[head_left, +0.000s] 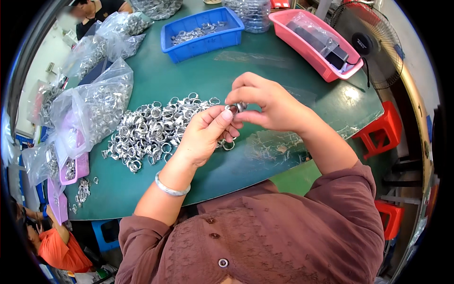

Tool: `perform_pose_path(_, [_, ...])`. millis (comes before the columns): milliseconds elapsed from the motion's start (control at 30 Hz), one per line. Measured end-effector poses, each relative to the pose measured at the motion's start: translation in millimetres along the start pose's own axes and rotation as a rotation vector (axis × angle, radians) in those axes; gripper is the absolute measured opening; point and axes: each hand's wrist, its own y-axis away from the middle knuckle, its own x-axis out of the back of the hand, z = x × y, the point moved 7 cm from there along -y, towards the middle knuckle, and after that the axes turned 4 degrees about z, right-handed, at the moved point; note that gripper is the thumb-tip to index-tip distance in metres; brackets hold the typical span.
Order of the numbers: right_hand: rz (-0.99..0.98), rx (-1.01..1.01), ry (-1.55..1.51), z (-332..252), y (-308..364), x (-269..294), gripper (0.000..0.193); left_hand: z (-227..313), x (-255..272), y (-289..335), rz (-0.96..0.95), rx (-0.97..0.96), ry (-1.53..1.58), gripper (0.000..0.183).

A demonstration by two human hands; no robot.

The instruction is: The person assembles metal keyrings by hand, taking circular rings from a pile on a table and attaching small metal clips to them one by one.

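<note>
Over the table, both my hands meet around silver metal rings (231, 108). My left hand (208, 130) is closed, with a ring pinched between thumb and forefinger; a bangle circles that wrist. My right hand (255, 99) closes on the same small cluster from the other side, its fingers bent and thumb pointing inward. How many rings are between the fingers cannot be made out. Just left of and partly behind my left hand lies a wide heap of silver rings (153, 125). One loose ring (229, 144) shows below my left fingers.
A blue tray (203, 47) with some rings stands at the back, beside a clear plastic jar (250, 14). A pink basket (326, 64) holds a dark device, near a fan (369, 45). Bags of rings (106, 104) crowd the left. Red stools (385, 130) stand right; other people sit left.
</note>
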Motion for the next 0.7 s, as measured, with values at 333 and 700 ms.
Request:
perform_pose_path(333, [0.067,-0.682,-1.002,69.6,11.9,-34.2,0.023,11.5,27.8,-2.0,0.233,-0.392,-0.262,0.035])
perform_pose_path(700, [0.07,-0.821,-1.374,78.6,21.9,-52.6,0.031,13.0,30.6,2.8,0.296,-0.338,-0.405,0.034])
